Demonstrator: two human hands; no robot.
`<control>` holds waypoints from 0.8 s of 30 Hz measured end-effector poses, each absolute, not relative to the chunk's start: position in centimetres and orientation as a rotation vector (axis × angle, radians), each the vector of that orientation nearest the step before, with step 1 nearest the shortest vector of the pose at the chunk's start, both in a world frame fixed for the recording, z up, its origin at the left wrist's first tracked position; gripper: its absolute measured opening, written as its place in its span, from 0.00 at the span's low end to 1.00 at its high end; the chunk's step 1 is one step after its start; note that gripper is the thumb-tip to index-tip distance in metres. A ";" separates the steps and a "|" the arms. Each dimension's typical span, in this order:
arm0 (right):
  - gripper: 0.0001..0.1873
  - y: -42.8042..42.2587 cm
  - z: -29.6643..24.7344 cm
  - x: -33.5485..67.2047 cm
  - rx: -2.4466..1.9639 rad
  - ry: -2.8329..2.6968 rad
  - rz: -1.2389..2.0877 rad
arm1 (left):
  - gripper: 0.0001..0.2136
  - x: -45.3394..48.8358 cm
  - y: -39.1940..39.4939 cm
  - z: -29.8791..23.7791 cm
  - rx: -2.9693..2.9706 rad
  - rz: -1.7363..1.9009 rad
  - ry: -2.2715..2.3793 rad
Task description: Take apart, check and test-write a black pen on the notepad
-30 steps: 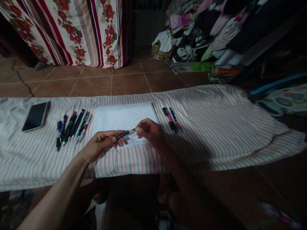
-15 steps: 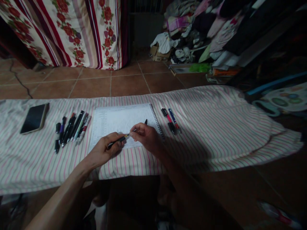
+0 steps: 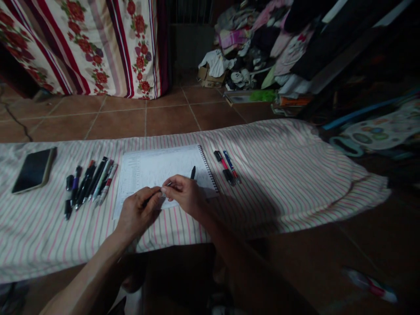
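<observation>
My left hand point(image 3: 141, 208) is closed around a black pen point(image 3: 146, 202), mostly hidden by the fingers and thumb. My right hand point(image 3: 183, 192) pinches a thin, dark pen piece point(image 3: 169, 184) by its end, close against the left fingertips. Whether the two parts touch is hard to make out. Another black pen part point(image 3: 193, 172) sticks up behind the right knuckles; whether that hand holds it is hidden. Both hands are over the lower part of a spiral notebook point(image 3: 160, 159) with a written page.
Several pens and markers point(image 3: 88, 183) lie left of the notebook, with a phone point(image 3: 34, 170) farther left. To its right lie a red-and-black marker point(image 3: 225, 168) and a blue pen point(image 3: 232, 166). Striped cloth point(image 3: 269, 175) covers the surface. Piled clothes point(image 3: 249, 43) stand beyond on tiled floor.
My hands have come closer together, and the yellowish tip of the left pen is now covered by fingers. The whole view has shifted, so the things on the cloth appear farther left.
</observation>
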State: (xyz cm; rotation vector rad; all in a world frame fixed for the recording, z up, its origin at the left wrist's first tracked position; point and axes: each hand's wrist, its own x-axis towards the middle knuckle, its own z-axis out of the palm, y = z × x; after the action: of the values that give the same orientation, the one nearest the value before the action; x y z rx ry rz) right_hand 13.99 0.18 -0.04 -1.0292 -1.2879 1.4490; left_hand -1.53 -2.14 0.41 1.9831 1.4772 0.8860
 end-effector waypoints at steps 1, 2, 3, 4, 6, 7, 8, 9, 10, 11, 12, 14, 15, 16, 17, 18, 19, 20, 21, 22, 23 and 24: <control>0.07 0.2 -0.1 13.9 -1.021 -1.291 1.448 | 0.15 -1.5 -2.1 0.4 1.989 0.894 1.499; 0.08 0.3 -0.1 13.8 -1.013 -1.295 1.447 | 0.15 -1.5 -2.1 0.5 1.989 0.900 1.519; 0.10 0.4 -0.1 13.9 -1.011 -1.296 1.444 | 0.15 -1.5 -2.1 0.5 1.980 0.903 1.540; 0.12 0.6 0.0 14.1 -1.022 -1.289 1.433 | 0.15 -1.5 -2.0 0.5 1.968 0.900 1.561; 0.18 1.2 0.1 15.1 -1.094 -1.259 1.368 | 0.15 -1.5 -2.0 0.4 1.940 0.892 1.612; 0.17 1.5 0.1 15.9 -1.167 -1.231 1.295 | 0.15 -1.5 -1.9 0.3 1.926 0.889 1.640; 0.14 1.9 0.1 16.8 -1.243 -1.216 1.207 | 0.15 -1.6 -1.9 0.2 1.912 0.888 1.664; 0.12 2.2 0.0 17.7 -1.326 -1.227 1.094 | 0.15 -1.6 -1.9 0.1 1.897 0.886 1.682; 0.11 2.5 -0.1 18.7 -1.410 -1.264 0.960 | 0.15 -1.6 -1.9 0.0 1.883 0.886 1.692; 0.10 2.7 -0.1 19.5 -1.498 -1.325 0.841 | 0.16 -1.5 -1.8 0.0 1.873 0.886 1.698; 0.09 2.8 -0.2 20.2 -1.570 -1.392 0.734 | 0.16 -1.4 -1.8 0.0 1.872 0.880 1.703; 0.08 2.8 -0.4 21.0 -1.684 -1.525 0.586 | 0.16 -1.2 -1.8 0.1 1.900 0.861 1.719; 0.08 2.8 -0.4 21.0 -1.730 -1.583 0.527 | 0.15 -1.0 -1.9 0.2 1.921 0.852 1.728; 0.08 2.7 -0.4 20.9 -1.771 -1.634 0.473 | 0.15 -0.8 -1.9 0.3 1.942 0.844 1.735; 0.09 2.6 -0.4 20.6 -1.809 -1.673 0.420 | 0.15 -0.5 -1.9 0.3 1.957 0.841 1.738; 0.10 2.5 -0.3 20.3 -1.844 -1.706 0.369 | 0.15 -0.3 -1.8 0.4 1.966 0.844 1.736; 0.12 2.4 -0.3 19.9 -1.877 -1.730 0.323 | 0.15 -0.1 -1.8 0.4 1.972 0.851 1.730; 0.14 2.4 -0.3 19.5 -1.909 -1.748 0.286 | 0.15 0.1 -1.8 0.4 1.979 0.857 1.723; 0.16 2.4 -0.3 19.2 -1.939 -1.760 0.258 | 0.15 0.4 -1.8 0.4 1.987 0.863 1.715; 0.18 2.4 -0.3 18.9 -1.964 -1.773 0.242 | 0.15 0.6 -1.8 0.4 1.995 0.864 1.708; 0.19 2.5 -0.4 18.7 -1.987 -1.785 0.233 | 0.15 0.7 -1.8 0.4 2.003 0.863 1.703; 0.19 2.5 -0.4 18.5 -2.003 -1.797 0.233 | 0.15 0.9 -1.8 0.4 2.007 0.859 1.698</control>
State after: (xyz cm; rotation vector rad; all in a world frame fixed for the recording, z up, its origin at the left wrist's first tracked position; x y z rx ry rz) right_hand 18.50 2.52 -0.36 -2.0030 -1.7969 0.2326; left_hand 0.87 -1.80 0.37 2.0072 1.6975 0.8586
